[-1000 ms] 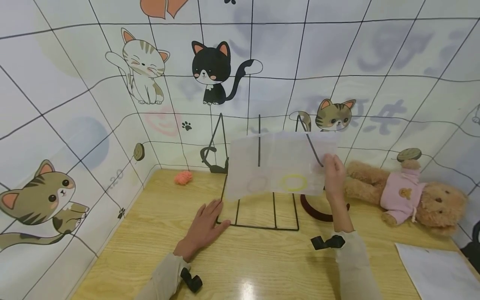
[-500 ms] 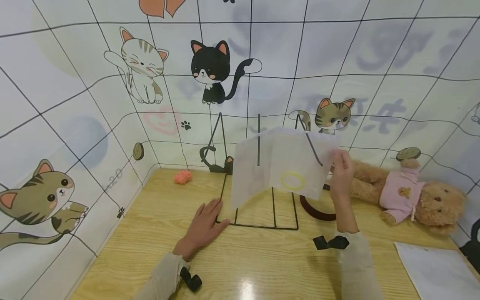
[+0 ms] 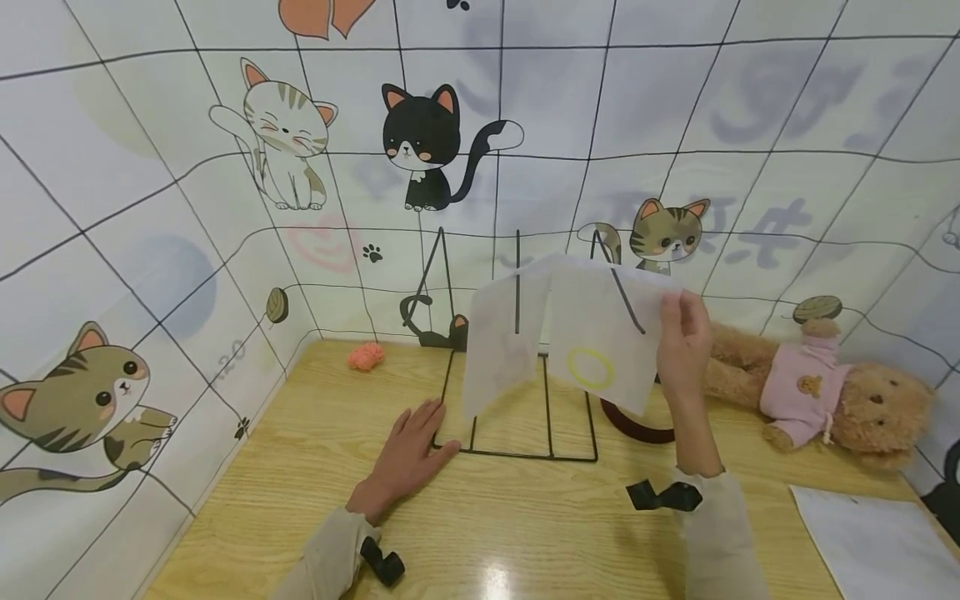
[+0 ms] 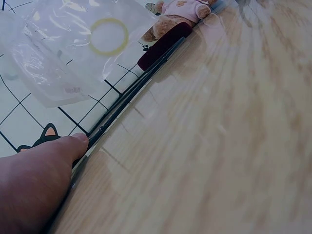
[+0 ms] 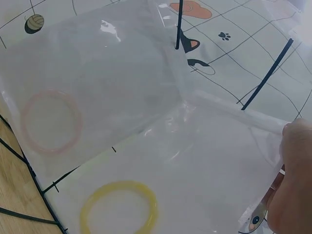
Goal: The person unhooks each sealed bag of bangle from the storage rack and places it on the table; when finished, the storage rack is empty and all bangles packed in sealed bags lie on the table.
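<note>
- Clock centred on the black wire rack (image 3: 517, 300) in the head view, 12 toward the cat-print wall (image 3: 555, 100).
- The wood tabletop (image 3: 555, 533) stretches from the rack's front bar through 5, 6 and 7 o'clock; the wall closes it off behind at 12 and down the left side.
- At 3, just beside the rack, sits a dark red band (image 3: 636, 425); farther that way lies a teddy bear (image 3: 810, 387).
- White paper (image 3: 873, 537) lies toward 4; a coral lump (image 3: 366, 356) is between 9 and 10.
- Left hand (image 3: 408, 454), at 8: palm down, fingers stretched out, resting at the rack's front left corner and gripping nothing.
- Right hand (image 3: 684, 342), near 2: thumb and fingers closed in a pinch on the plastic's right upper edge.
- The translucent plastic (image 3: 581, 321) is held up above the rack, around 1; whether it touches the rods I cannot tell.
- It looks milky and glossy, in two angled panels: a yellow ring (image 5: 153, 207) shows in the right one, a faint pink ring (image 5: 79, 119) in the left.
</note>
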The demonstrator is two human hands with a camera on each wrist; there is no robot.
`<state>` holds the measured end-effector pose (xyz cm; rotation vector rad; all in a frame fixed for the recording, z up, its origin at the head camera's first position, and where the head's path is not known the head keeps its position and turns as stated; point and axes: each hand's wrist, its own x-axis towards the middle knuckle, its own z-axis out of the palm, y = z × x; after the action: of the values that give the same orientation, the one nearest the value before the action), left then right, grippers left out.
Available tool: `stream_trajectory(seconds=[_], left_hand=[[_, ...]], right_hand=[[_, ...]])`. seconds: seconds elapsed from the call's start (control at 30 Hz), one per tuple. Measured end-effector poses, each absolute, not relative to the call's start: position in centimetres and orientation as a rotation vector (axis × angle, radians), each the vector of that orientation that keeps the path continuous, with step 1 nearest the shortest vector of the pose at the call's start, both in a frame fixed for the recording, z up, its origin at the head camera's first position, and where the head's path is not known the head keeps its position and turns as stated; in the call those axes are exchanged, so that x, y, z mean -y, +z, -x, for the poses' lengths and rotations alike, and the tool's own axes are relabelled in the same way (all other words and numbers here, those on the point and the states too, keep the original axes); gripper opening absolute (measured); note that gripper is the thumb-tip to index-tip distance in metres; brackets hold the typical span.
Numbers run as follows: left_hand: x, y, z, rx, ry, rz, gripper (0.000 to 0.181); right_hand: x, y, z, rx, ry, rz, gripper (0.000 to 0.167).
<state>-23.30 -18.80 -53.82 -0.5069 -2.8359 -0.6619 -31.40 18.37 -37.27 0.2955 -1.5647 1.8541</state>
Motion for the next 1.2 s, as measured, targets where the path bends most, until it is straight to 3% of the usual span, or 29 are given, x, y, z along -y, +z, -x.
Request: stream_trajectory(seconds=[0.73,1.03,1.2], left_hand=[[18.8,-53.9,23.2,2.839,-0.670,0.509,0.074],[18.9,-54.1,23.2,2.826,-0.658,0.511,0.074],[18.8,-54.0,23.2,2.820,-0.658,0.515,0.074]], right_hand=[[-18.6,-36.3,30.1,1.552,1.805,-0.225,0.021],[-18.6,-36.2,29.9,1.624,1.799,-0.202,0.013],[-18.7,-36.1,29.7,1.598,1.774,-0.192,0.021]])
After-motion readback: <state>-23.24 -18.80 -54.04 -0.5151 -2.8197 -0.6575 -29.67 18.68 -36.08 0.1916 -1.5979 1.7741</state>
